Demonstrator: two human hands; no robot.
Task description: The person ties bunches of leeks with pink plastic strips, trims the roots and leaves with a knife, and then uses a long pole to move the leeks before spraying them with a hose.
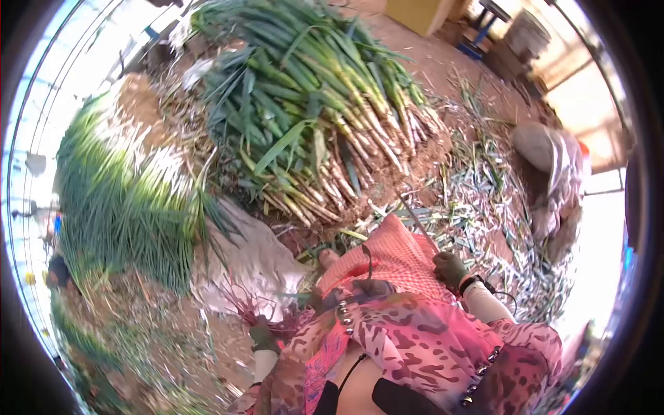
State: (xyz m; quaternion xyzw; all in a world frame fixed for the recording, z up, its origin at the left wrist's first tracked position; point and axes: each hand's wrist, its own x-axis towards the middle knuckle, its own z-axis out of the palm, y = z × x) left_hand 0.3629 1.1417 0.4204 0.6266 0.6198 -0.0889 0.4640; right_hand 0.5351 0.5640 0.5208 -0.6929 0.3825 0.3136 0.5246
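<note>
My right hand (451,270), in a dark glove, is closed on a long thin blade-like tool (419,225) that points up and away toward the leeks. At the lower left my left hand (263,337), also gloved, is by a bunch of thin reddish-purple strands (250,304) and seems closed on them; its fingers are partly hidden. Straight ahead lies a large heap of leeks (325,111), with dark green leaves and soil-stained pale stalks. A second heap of cleaner leeks (138,200) stands on the left, white ends uppermost.
A pale cloth sack (245,259) lies on the soil between the left heap and my legs. Leaf scraps (477,200) litter the ground at right. Farther right is a bulging sack (550,162); at the back are a blue-based stand (477,34) and a yellowish panel (415,14).
</note>
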